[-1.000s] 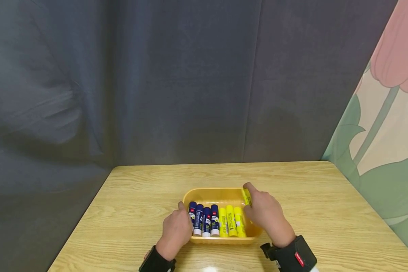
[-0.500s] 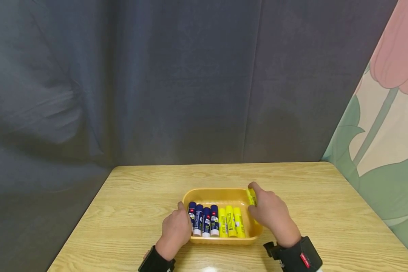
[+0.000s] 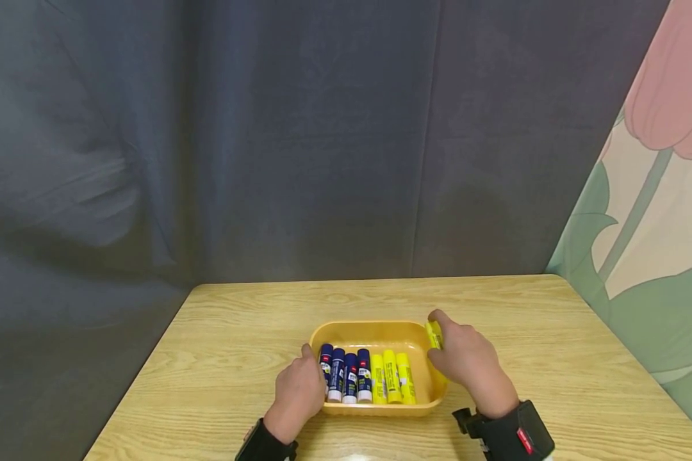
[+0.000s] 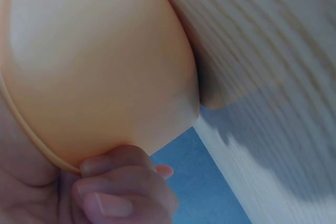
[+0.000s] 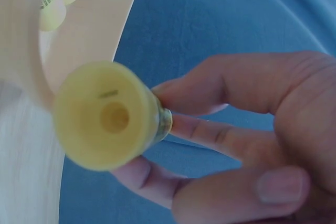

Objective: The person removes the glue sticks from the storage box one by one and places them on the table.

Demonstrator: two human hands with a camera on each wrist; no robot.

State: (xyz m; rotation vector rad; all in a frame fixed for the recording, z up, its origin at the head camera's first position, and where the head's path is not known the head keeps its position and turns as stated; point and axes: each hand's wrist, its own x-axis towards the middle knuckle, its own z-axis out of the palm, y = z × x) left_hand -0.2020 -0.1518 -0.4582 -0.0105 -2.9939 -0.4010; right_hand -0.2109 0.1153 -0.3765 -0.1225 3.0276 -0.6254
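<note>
A yellow plastic tray (image 3: 375, 410) sits on the table with a row of glue sticks inside: several blue ones with white ends (image 3: 350, 378) at the left, then three yellow glue sticks (image 3: 391, 378). My left hand (image 3: 300, 387) grips the tray's left end; in the left wrist view its fingers (image 4: 123, 179) curl over the rim. At the tray's far right corner, my right hand (image 3: 467, 355) pinches another yellow glue stick (image 3: 434, 334). The right wrist view shows that stick's round end (image 5: 100, 119) facing the camera, between thumb and fingers.
The light wood table (image 3: 236, 339) extends around the tray on all sides. A dark grey curtain (image 3: 323, 147) hangs behind its far edge. To the right stands a panel with a painted pink tulip (image 3: 669, 96).
My right hand has shifted a little to the right with the yellow glue stick, toward the tray's right end. The left hand and the tray look still.
</note>
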